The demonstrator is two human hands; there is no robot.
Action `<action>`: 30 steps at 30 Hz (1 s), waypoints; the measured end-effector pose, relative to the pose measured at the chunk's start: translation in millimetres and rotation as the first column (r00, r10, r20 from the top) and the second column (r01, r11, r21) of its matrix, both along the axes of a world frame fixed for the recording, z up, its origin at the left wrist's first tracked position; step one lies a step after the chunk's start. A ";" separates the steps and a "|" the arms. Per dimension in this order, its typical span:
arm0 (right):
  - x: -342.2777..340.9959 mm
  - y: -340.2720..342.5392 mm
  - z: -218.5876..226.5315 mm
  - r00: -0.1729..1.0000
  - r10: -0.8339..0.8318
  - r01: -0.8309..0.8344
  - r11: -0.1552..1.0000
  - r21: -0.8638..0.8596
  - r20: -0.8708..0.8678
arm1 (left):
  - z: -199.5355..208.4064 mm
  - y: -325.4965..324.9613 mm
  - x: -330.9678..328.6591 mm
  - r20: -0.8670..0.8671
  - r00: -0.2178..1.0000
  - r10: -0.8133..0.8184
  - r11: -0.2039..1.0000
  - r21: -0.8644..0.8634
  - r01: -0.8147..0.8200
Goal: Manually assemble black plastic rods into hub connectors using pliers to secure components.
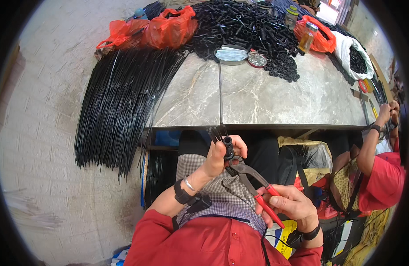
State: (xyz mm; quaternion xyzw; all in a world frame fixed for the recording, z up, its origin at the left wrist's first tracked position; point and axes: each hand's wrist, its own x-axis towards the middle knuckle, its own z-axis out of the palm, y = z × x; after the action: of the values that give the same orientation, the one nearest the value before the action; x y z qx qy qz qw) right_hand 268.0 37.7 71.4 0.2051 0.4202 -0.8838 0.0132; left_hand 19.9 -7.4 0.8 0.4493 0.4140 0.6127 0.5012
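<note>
My left hand (216, 160) is closed around a black tubular part (228, 142), held upright over my lap with its hollow end up. Several thin black rods (217, 132) stick out beside it, past the fingers. In my right hand (295, 205) are end-cutting pincers (245, 170) with red handles, the fingers wrapped round the grips. The pincers' jaws meet the lower end of the black part, close to my left fingertips. What exactly sits between the jaws is too small to make out. Both hands are just in front of the table's near edge.
On the marble-patterned table (266, 104) lie a long bundle of black rods (124, 102), overhanging the left edge, and a heap of black tubes (240, 31). A dish of silvery pins (231, 54) and small black rings (282, 67) are nearby. A co-worker (384, 177) sits at right.
</note>
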 end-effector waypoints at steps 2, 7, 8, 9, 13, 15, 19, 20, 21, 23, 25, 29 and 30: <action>0.2 -0.9 2.5 1.000 -0.005 0.006 1.000 -0.009 0.023 | 0.6 0.7 -0.7 -0.019 1.000 -0.012 1.000 0.002 0.012; 1.1 -3.1 1.4 1.000 0.001 0.000 0.999 -0.045 0.012 | 1.6 2.2 0.3 -0.035 0.999 -0.039 0.999 0.008 0.040; 1.8 -2.8 -0.3 1.000 0.000 0.001 0.999 -0.046 0.013 | 1.5 1.6 0.3 -0.040 0.998 -0.040 0.999 0.003 0.040; 2.4 -2.6 -1.8 1.000 0.005 -0.004 0.999 -0.044 0.018 | 1.3 1.3 0.4 -0.045 0.998 -0.041 0.999 -0.002 0.041; -3.5 -2.9 -0.2 0.997 -0.039 0.038 0.999 0.008 0.072 | -3.4 2.9 0.8 -0.041 0.999 -0.007 1.000 -0.006 0.007; -8.8 -5.4 -7.6 0.997 -0.072 0.072 0.997 0.039 -0.005 | -4.0 7.3 3.4 0.049 0.996 0.073 0.997 0.001 -0.073; -6.5 -4.1 -6.1 0.997 -0.071 0.074 0.995 0.071 -0.044 | -8.8 11.6 -5.3 0.126 0.992 0.024 0.997 0.068 -0.032; -5.4 -2.7 -3.5 0.997 -0.067 0.069 0.995 0.071 -0.043 | -8.6 10.9 -6.4 0.127 0.992 0.028 0.997 0.067 -0.037; -4.6 -0.7 0.2 0.999 -0.048 0.049 0.992 0.115 -0.012 | -8.4 10.2 -8.0 0.104 0.994 0.030 0.998 0.057 -0.036; -5.4 1.7 5.0 0.999 -0.031 0.028 0.987 0.159 0.020 | -6.9 8.3 -9.6 0.083 0.996 0.031 0.998 0.047 -0.035; -6.9 2.6 7.4 0.999 -0.022 0.015 0.983 0.180 0.034 | -3.9 6.5 -9.6 0.057 0.998 0.014 1.000 -0.005 -0.013; -8.3 0.7 8.4 0.998 -0.038 0.027 0.982 0.187 0.051 | -8.1 6.4 -8.7 0.039 0.999 0.011 1.000 -0.009 -0.011; -7.8 0.9 7.9 0.998 -0.037 0.027 0.983 0.184 0.056 | -7.5 6.1 -8.8 0.032 0.999 0.012 1.000 -0.010 -0.011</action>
State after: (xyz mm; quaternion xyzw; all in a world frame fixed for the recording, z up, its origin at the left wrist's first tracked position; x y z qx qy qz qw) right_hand 260.2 38.6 79.2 0.2381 0.4956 -0.8352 -0.0075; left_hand 11.1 -1.3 -6.7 0.4345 0.4114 0.6208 0.5065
